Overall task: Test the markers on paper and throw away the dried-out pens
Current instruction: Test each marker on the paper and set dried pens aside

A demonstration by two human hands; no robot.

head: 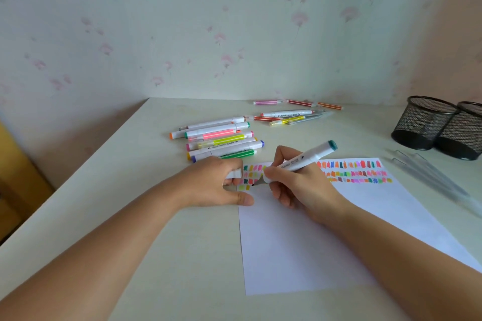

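A white sheet of paper (300,242) lies on the table, with rows of small colour swatches along its far edge. My right hand (297,185) grips a white marker with a teal end (307,157), its dark tip touching the paper near the left swatches. My left hand (221,182) rests at the paper's left edge, its fingers curled round a white marker cap (234,173) and its thumb on the sheet. A pile of markers (221,139) lies just beyond my left hand. A second group of markers (292,113) lies farther back near the wall.
Two black mesh pen cups (438,128) stand at the right. Several clear pens (430,177) lie in front of them, right of the paper. The cream table (130,203) meets a flowered wall at the back; its left edge drops off.
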